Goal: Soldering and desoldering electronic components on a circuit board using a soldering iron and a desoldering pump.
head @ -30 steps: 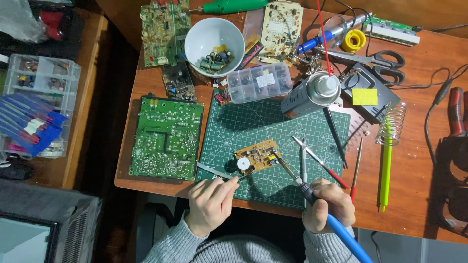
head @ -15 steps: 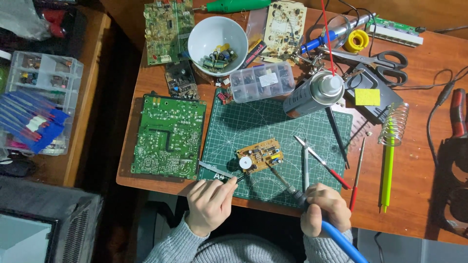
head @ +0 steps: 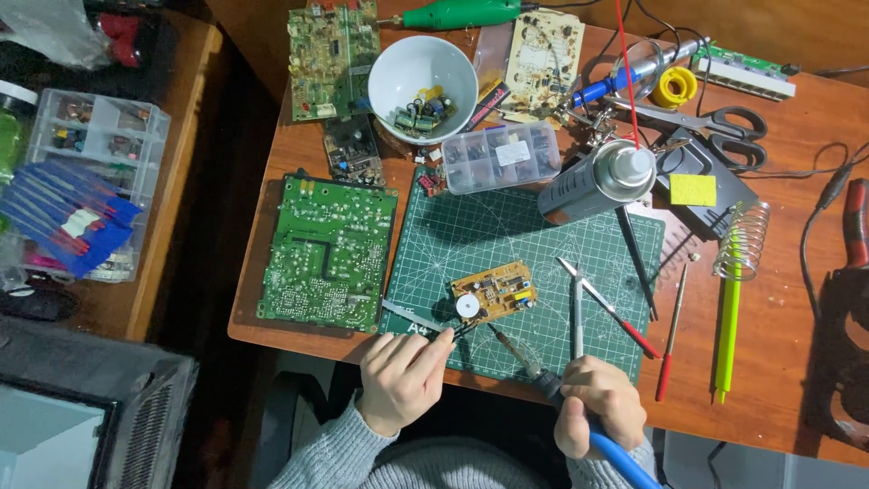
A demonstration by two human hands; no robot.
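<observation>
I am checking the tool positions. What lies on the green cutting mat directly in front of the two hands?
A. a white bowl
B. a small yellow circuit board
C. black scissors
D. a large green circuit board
B: the small yellow circuit board lies on the green cutting mat, just beyond the left hand and the right hand.

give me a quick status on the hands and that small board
Left hand pinching tweezers at small board. Right hand gripping soldering iron, tip just short of board. Pliers lie beside it on mat.

Wooden desk (head: pixel 797 272) under green cutting mat (head: pixel 507 244)
</observation>
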